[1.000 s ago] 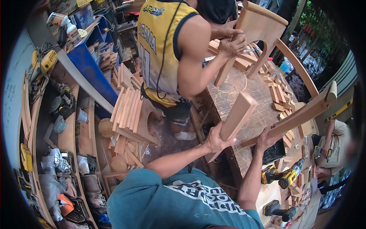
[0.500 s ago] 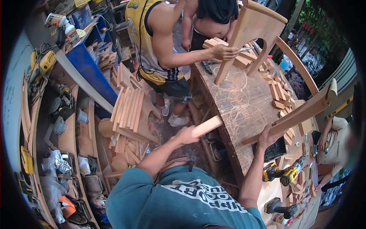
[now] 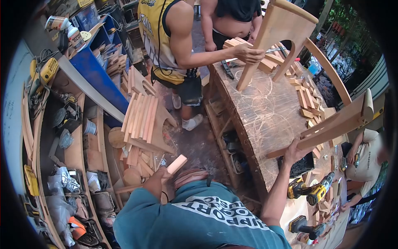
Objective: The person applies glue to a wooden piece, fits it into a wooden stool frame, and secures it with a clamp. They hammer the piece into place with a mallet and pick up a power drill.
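Low beside my body, my left hand (image 3: 162,173) is closed round a short wooden block (image 3: 177,164), whose far end points up and right. My right hand (image 3: 293,151) grips the lower part of a wooden chair frame (image 3: 336,124) at the right side of the workbench (image 3: 265,112). The frame is tilted, with one leg lying toward the bench top. A curved wooden piece (image 3: 327,70) rises behind it. Across the bench, a co-worker's hand (image 3: 248,54) touches a leg of an upright wooden chair part (image 3: 284,29).
Two yellow and black drills (image 3: 318,191) and a dark drill (image 3: 304,227) lie at the bench's near right. Cut wood pieces (image 3: 306,97) line its far edge. Stacked slats (image 3: 141,118) stand left, beside shelves. Several people are around the bench, one at the far right (image 3: 367,159).
My left hand has carried the wooden block from over the bench edge down and left to my side. My right hand stays on the frame. The co-worker in yellow has shifted and lowered an arm.
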### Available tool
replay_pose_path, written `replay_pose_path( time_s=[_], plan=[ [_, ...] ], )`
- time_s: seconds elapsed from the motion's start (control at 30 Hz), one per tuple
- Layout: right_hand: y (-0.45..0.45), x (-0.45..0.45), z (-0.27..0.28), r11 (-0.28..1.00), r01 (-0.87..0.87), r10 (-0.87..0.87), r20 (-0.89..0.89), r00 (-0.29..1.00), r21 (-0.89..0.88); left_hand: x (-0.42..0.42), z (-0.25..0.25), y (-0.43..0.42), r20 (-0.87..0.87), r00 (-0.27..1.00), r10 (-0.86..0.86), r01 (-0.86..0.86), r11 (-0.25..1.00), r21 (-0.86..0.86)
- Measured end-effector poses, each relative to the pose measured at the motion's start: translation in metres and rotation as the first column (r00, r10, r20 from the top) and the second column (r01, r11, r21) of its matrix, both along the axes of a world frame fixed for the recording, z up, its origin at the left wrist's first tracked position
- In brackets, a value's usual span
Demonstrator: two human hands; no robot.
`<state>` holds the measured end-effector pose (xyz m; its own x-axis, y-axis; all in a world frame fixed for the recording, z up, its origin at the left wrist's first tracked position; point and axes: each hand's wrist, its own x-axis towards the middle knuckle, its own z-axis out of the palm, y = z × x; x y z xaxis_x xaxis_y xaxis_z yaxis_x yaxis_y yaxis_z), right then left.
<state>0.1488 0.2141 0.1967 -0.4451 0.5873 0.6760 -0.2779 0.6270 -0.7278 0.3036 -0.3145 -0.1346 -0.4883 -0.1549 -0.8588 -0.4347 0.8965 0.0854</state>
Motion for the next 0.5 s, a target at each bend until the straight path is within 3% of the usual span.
replay_pose_path(
  time_s=[0.1,0.17,0.23,0.43,0.5],
  plan=[
    [0.002,-0.001,-0.001,1.000,-0.003,0.003,0.007,1.000,0.016,-0.022,-0.032,0.017,-0.139,0.989,0.049,-0.046,0.999,0.028],
    [0.003,0.001,-0.001,1.000,-0.022,0.022,0.001,1.000,-0.014,-0.041,-0.081,0.028,-0.255,0.965,-0.053,0.084,0.990,0.111],
    [0.003,0.001,-0.002,0.999,-0.034,0.034,-0.004,0.999,-0.041,-0.060,0.033,0.078,-0.260,0.965,0.032,0.004,0.991,0.134],
    [0.003,0.002,0.001,0.997,-0.063,0.063,-0.008,0.998,-0.049,-0.079,0.008,0.116,-0.376,0.923,0.078,0.033,0.959,0.281],
    [0.003,0.002,-0.002,0.997,-0.058,0.058,-0.009,0.998,-0.049,-0.078,0.013,0.118,-0.484,0.872,0.067,0.051,0.972,0.227]
  ],
)
